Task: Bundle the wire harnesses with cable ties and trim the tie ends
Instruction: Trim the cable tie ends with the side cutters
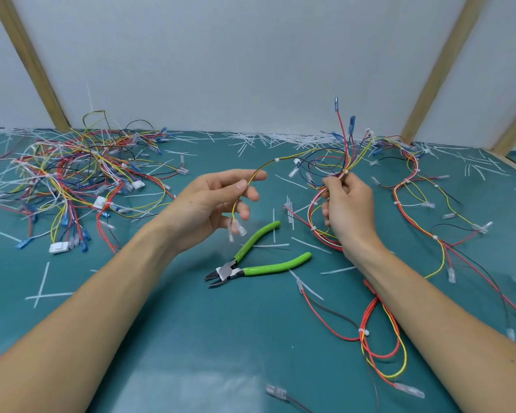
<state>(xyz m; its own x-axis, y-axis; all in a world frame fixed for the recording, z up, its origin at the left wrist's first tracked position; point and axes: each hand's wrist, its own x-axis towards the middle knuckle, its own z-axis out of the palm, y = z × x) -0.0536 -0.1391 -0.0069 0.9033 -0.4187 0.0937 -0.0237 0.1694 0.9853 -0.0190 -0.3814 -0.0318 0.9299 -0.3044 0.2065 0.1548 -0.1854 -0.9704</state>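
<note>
A wire harness [325, 162] of red, yellow, blue and white leads is held above the green mat between both hands. My left hand [212, 207] pinches a thin yellow and black branch [268, 165] between thumb and forefinger; its clear terminals dangle below the palm. My right hand [347, 207] grips the main bunch, fingers curled round it just under a small white cable tie [346, 172]. Blue-sleeved terminals [351, 123] stick up behind that hand. Green-handled flush cutters [259, 257] lie open on the mat between my forearms.
A big tangle of harnesses [78, 180] fills the left of the mat. More tied harnesses [423, 204] trail along the right and under my right forearm. Cut white tie ends [280, 141] litter the back edge and the mat. Wooden posts [438, 70] stand behind.
</note>
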